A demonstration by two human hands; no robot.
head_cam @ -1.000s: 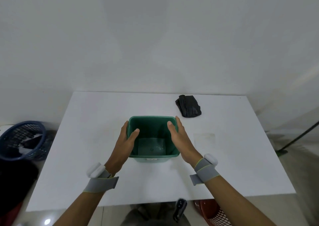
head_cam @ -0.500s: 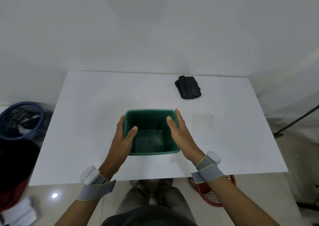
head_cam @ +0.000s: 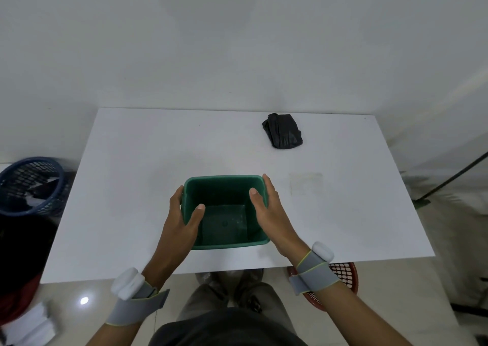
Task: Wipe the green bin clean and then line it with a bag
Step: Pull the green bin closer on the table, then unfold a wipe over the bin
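Since 1 second earlier the bin (head_cam: 225, 211) had settled closer to the near edge of the worktop (head_cam: 126, 213), ready, by my judgement, for wiping. The left hand (head_cam: 182, 221) and right hand (head_cam: 268, 212) gripped its 2 side walls, thumbs hooked inside, fingers outside. Beyond the right hand, well apart, lay the folded black bag (head_cam: 282, 131).

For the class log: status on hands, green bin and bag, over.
Left hand and right hand grip green bin sides, thumbs inside. Bin upright, unlined. Black bag folded, far right on table. Nothing in the way.
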